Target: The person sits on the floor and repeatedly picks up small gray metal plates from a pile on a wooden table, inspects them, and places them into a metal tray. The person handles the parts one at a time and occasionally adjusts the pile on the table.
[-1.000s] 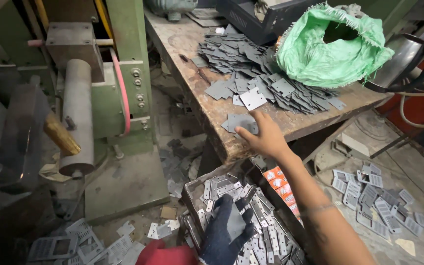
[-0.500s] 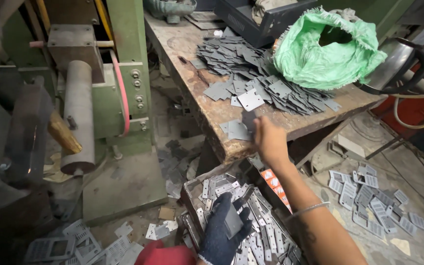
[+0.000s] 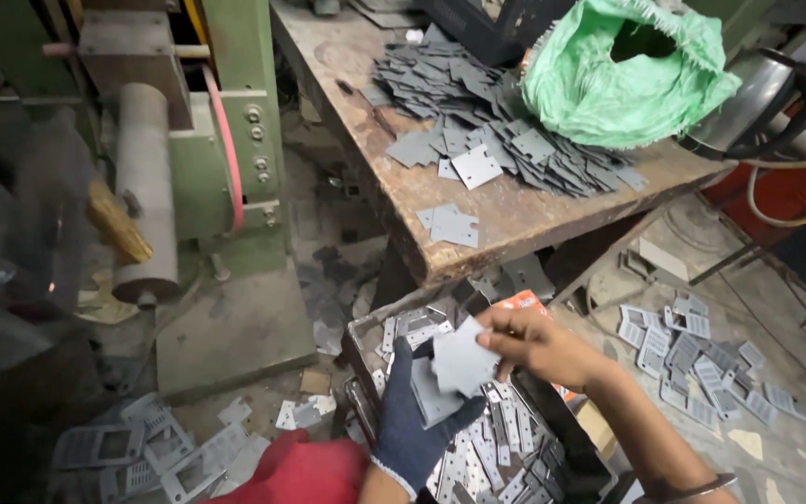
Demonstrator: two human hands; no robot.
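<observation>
My left hand [image 3: 414, 420] wears a dark blue glove and holds a grey metal plate [image 3: 433, 397] over a box of punched parts [image 3: 478, 457]. My bare right hand [image 3: 535, 345] pinches a second grey metal plate [image 3: 464, 357] and lays it against the one in the glove. On the wooden bench [image 3: 515, 224] above, two loose plates [image 3: 450, 224] lie near the front edge. Behind them spreads a heap of grey plates [image 3: 487, 121].
A green sack [image 3: 622, 84] sits open on the bench behind the heap. A green press machine [image 3: 198, 159] stands at the left. Punched plates litter the floor at right [image 3: 692, 355] and lower left [image 3: 151, 448]. A dark kettle-like vessel [image 3: 757, 103] sits at the bench's right end.
My right hand left the bench edge and came down with a plate to my gloved left hand. The camera view dropped with it.
</observation>
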